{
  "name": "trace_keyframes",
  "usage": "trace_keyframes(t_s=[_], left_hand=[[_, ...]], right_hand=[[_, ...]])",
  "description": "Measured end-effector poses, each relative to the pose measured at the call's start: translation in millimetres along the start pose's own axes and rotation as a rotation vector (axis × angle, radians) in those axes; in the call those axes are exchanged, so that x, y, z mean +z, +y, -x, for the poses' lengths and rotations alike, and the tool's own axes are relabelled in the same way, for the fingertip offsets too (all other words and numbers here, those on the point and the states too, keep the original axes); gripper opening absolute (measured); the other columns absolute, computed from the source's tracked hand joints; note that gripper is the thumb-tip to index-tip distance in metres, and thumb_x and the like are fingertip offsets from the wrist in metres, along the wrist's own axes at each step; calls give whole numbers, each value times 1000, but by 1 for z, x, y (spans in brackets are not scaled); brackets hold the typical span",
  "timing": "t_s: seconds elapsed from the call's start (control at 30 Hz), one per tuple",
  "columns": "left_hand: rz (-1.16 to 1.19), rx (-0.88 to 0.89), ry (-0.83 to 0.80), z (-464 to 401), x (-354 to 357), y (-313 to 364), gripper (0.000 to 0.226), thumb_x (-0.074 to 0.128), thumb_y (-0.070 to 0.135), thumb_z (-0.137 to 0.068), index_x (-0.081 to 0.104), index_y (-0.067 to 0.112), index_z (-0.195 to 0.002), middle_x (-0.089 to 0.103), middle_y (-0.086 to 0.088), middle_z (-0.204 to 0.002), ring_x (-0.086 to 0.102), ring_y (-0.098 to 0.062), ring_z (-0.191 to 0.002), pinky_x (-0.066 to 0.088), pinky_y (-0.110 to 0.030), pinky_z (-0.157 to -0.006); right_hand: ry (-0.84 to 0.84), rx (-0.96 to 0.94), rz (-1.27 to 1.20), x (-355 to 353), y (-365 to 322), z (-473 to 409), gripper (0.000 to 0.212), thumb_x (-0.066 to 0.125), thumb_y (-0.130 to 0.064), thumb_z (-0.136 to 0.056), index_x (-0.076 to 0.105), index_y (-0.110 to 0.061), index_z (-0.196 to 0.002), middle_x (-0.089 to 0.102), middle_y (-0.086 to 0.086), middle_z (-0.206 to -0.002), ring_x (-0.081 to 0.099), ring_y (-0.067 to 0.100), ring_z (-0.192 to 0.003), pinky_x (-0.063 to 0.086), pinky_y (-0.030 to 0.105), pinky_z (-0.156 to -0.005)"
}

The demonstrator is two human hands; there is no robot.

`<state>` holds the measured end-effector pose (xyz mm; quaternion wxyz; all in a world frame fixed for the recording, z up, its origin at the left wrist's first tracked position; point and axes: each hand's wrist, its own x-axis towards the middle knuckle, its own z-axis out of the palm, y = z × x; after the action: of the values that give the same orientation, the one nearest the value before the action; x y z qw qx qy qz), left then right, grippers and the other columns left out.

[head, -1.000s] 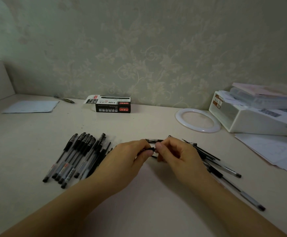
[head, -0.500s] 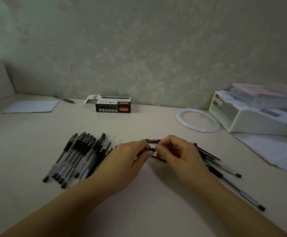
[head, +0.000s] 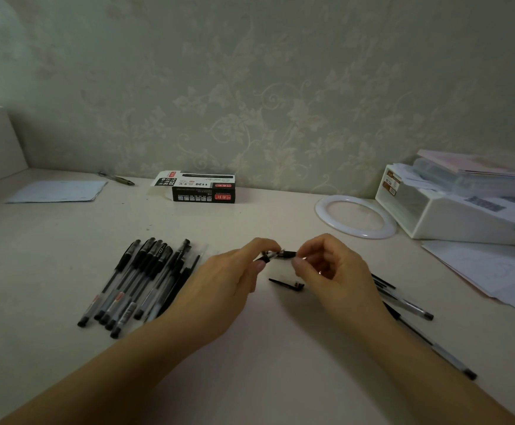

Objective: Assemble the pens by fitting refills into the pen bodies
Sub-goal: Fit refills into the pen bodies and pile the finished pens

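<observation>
My left hand (head: 231,280) and my right hand (head: 333,271) meet above the middle of the table. Between their fingertips they pinch a short black pen (head: 280,255), held roughly level; most of it is hidden by fingers. A black pen cap (head: 287,283) lies on the table just below the hands. To the left lies a row of several black capped pens (head: 139,280). Right of my right wrist lie several loose pens and refills (head: 409,305), partly hidden by my forearm.
A black pen box (head: 202,190) stands open by the wall. A white ring (head: 356,217) and a white tray of papers (head: 452,210) sit at the right, with loose sheets (head: 489,271) in front. A paper sheet (head: 57,191) and a green pen (head: 116,178) lie far left.
Both hands have lifted the pen slightly off the table and opened a small gap between them. The black cap now lies uncovered below the hands.
</observation>
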<state>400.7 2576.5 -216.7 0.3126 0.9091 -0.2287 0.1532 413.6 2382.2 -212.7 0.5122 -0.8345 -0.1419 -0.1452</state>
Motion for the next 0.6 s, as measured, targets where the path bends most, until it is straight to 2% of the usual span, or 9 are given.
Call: trace_keyframes(t_s=[0.1,0.2,0.27,0.33,0.47,0.6], left_hand=[[-14,-8,-7,0,1,-1,31,36,29,-101,45,44,-126,56,11,-74,50,-4,-66,38,-18,-56],[-16,-13,-14,-1,2,-1,31,36,28,-101,45,45,-126,56,12,-75,51,-4,-71,37,-16,-57],[-11,-20,-19,-1,2,-1,32,37,27,-101,45,47,-125,56,13,-75,52,-5,-71,42,-22,-59],[-7,-23,-26,0,3,-2,32,37,27,-101,44,48,-125,56,13,-76,52,-6,-71,47,-29,-62],[-9,-18,-26,0,4,-2,35,38,25,-101,42,48,-127,56,16,-78,53,-3,-74,48,-29,-66],[28,16,7,0,3,1,36,40,23,-101,43,46,-128,53,25,-87,55,1,-85,50,-27,-74]], right_hand=[[-122,-144,281,3,-2,4,5,74,-22,-83,69,-25,-81,64,-15,-72,57,2,-76,41,9,-65],[-186,-207,385,5,-2,7,2,72,-23,-82,72,-25,-83,61,-16,-73,54,-2,-81,40,8,-69],[-211,-213,433,6,-1,8,3,71,-25,-84,73,-25,-85,61,-14,-75,53,1,-79,39,10,-68],[-223,-202,455,6,0,8,5,70,-27,-85,73,-26,-89,62,-12,-78,53,3,-78,40,14,-68],[-216,-188,445,7,0,8,10,70,-32,-85,72,-29,-95,61,-14,-79,54,0,-80,40,9,-67],[-137,-91,275,6,-4,7,16,67,-44,-86,68,-34,-99,65,-16,-78,58,-3,-72,43,9,-65]])
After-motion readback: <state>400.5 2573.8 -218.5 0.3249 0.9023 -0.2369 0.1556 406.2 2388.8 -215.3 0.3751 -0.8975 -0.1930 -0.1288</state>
